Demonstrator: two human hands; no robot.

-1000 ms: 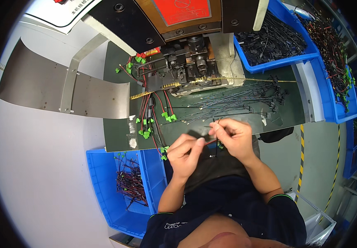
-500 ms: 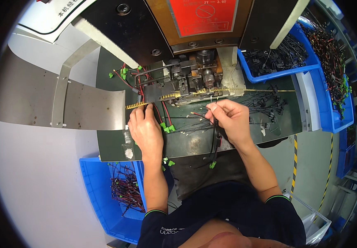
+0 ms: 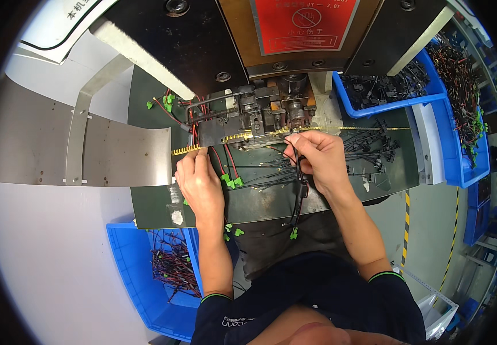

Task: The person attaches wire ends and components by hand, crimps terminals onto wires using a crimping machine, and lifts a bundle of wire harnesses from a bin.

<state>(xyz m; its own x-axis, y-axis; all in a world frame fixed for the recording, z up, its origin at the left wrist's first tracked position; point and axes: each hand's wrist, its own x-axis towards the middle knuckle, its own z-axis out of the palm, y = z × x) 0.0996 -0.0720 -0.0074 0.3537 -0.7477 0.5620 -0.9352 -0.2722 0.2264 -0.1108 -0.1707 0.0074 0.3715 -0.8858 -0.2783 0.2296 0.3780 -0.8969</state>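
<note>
My right hand (image 3: 324,161) pinches a black wire harness (image 3: 300,198) near its upper end. The wire tips are right at the dies of the crimping press (image 3: 294,106), and the fingertips hide them. The harness hangs over the table edge, with a green plug (image 3: 294,233) at its bottom. My left hand (image 3: 200,184) is bent with its fingers together, fingertips against the front edge of the brass terminal strip (image 3: 186,150). Whatever those fingers hold is hidden. Beside them lie red and black wires with green connectors (image 3: 232,181).
A curved metal guide (image 3: 127,155) stands at left. Black leads (image 3: 369,150) are spread on the table's right side. Blue bins hold wires: a black-lead bin (image 3: 383,100) and a red-and-black-wire bin (image 3: 461,132) at right, another bin (image 3: 123,259) below left.
My right hand has moved up toward the press dies, carrying the wire ends with it. My left hand stays by the strip. The whole view has shifted slightly.
</note>
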